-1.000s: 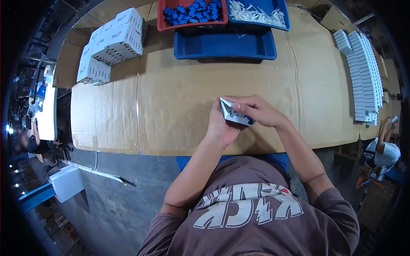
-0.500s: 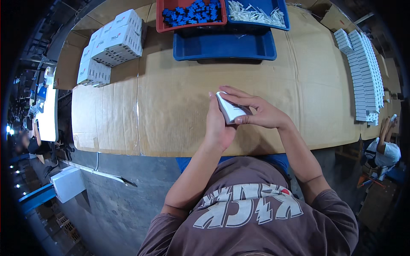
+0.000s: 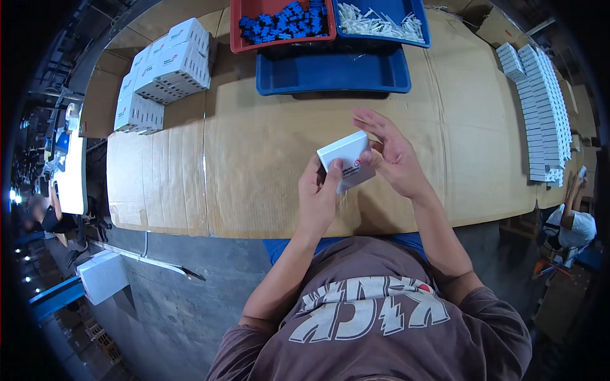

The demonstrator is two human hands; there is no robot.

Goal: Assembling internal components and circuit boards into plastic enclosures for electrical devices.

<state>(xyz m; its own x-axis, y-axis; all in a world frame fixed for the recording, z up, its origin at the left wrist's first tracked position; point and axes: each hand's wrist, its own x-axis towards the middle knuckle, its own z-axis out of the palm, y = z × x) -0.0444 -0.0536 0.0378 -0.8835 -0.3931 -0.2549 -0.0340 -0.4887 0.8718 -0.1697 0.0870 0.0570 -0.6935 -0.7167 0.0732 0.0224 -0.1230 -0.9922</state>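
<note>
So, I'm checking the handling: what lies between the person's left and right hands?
A white box, gripped by the left hand, with the right hand at its right side; the head view shows it.

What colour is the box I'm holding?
The box is white with small red and dark print, best seen in the head view.

The single view looked steeply down from the wearer's head, facing forward across the table [image 3: 267, 184]. The shirt [image 3: 381, 355] lay nearest, along the lower edge; the left hand [image 3: 318, 198] and right hand [image 3: 399, 164] sat close, around mid-view.
</note>
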